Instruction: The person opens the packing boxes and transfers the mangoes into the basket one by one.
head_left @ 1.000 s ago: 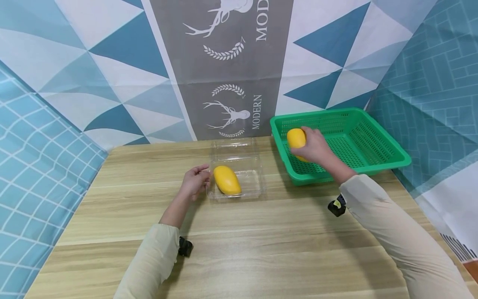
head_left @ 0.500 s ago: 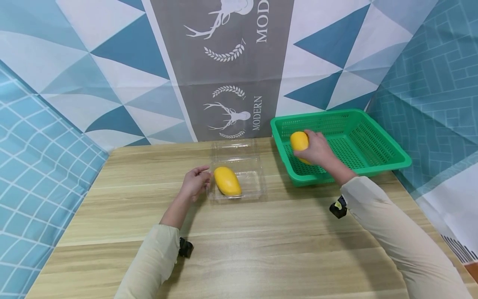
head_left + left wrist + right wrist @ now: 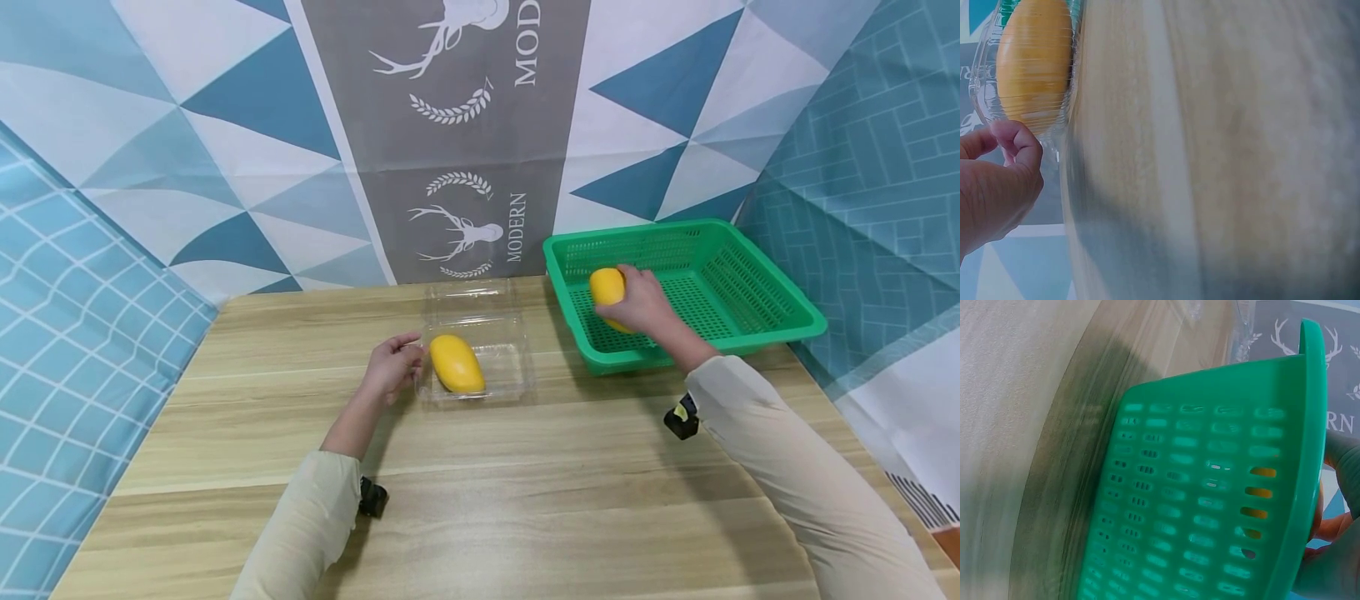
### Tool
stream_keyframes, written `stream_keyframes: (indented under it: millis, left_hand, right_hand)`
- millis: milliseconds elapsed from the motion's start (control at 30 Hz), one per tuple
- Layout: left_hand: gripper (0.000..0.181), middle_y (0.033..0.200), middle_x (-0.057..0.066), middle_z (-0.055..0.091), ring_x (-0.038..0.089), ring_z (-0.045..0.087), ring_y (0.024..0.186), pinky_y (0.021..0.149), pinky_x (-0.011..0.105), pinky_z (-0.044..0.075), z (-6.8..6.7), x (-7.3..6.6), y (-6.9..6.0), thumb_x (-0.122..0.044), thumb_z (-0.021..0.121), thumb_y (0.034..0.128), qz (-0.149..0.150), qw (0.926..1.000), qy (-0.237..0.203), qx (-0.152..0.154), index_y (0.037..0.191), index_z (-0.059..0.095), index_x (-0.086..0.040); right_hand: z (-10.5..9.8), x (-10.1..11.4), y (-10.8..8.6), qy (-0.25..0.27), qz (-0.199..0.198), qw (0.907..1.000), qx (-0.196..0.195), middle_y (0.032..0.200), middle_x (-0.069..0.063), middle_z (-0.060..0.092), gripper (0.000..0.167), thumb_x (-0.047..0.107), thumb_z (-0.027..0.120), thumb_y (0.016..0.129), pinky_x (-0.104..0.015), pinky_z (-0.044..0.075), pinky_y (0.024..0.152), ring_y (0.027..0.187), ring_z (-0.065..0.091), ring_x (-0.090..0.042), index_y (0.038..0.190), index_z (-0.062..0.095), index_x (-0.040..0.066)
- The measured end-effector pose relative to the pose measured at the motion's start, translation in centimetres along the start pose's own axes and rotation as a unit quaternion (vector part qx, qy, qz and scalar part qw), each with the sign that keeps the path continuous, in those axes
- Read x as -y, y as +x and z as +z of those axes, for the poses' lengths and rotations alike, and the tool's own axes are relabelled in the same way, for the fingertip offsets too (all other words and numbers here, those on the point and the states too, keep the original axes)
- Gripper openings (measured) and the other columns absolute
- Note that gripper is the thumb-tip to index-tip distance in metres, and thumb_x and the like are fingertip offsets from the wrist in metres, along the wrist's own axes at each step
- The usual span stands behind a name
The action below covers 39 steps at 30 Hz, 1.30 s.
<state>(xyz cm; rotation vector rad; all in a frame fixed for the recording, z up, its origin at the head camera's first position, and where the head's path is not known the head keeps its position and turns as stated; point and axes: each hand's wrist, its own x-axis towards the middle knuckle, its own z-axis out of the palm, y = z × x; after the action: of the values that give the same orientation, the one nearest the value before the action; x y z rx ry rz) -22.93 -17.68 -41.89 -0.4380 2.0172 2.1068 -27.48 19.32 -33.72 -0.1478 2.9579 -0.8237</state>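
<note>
My right hand (image 3: 642, 302) grips a yellow mango (image 3: 606, 287) within the left part of the green plastic basket (image 3: 738, 340). In the right wrist view the basket wall (image 3: 1210, 394) hides most of that hand, and bits of yellow show through its slots. A second mango (image 3: 457, 364) lies in the clear plastic clamshell box (image 3: 504, 357), whose lid stands open toward the wall. At the box's left side is my left hand (image 3: 390, 367); in the left wrist view its thumb and a finger (image 3: 1013, 134) pinch the edge beside the mango (image 3: 1035, 62).
The wooden table (image 3: 487, 492) ends at a patterned cloth backdrop (image 3: 465, 150) behind the box and basket. More cloth hangs at the left and right sides. A small black wrist camera (image 3: 681, 418) sits under the right sleeve.
My right hand has moved slightly right and lower into the basket with the mango. The left hand, the box and the mango in it look unchanged.
</note>
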Motion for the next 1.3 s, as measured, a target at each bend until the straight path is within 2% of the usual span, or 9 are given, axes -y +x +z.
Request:
stream_keyframes:
  millis: [633,933,1300]
  left_hand:
    - [0.045,0.103,0.006,0.046,0.01,0.046,0.073,0.058,0.015,0.046,0.0,0.1,0.0,-0.005,0.05,0.0941,0.004,1.0,0.0,0.004,0.138,0.039,-0.002]
    - [0.044,0.098,0.004,0.047,0.009,0.047,0.071,0.057,0.016,0.046,0.1,0.0,0.0,-0.005,0.049,0.0938,0.003,1.0,0.003,-0.001,0.137,0.04,-0.002]
    - [0.044,0.099,0.005,0.048,0.009,0.047,0.071,0.057,0.016,0.047,0.0,0.0,0.1,-0.005,0.05,0.0931,0.005,1.0,0.002,0.001,0.136,0.041,-0.003]
  right_hand:
    - [0.5,-1.1,0.4,0.001,0.007,1.0,-0.004,0.128,-0.032,0.036,0.084,0.025,0.065,0.081,-0.051,0.048,0.079,0.106,0.041,-0.04,0.145,0.02,-0.004]
    - [0.5,-1.6,0.4,0.0,0.023,0.9997,0.003,0.13,-0.033,0.034,0.086,0.025,0.064,0.082,-0.053,0.047,0.081,0.108,0.039,-0.042,0.146,0.016,-0.005]
    - [0.7,-2.2,0.4,-0.003,0.022,0.9997,-0.004,0.129,-0.033,0.035,0.084,0.025,0.064,0.082,-0.054,0.046,0.081,0.109,0.039,-0.042,0.145,0.018,-0.006]
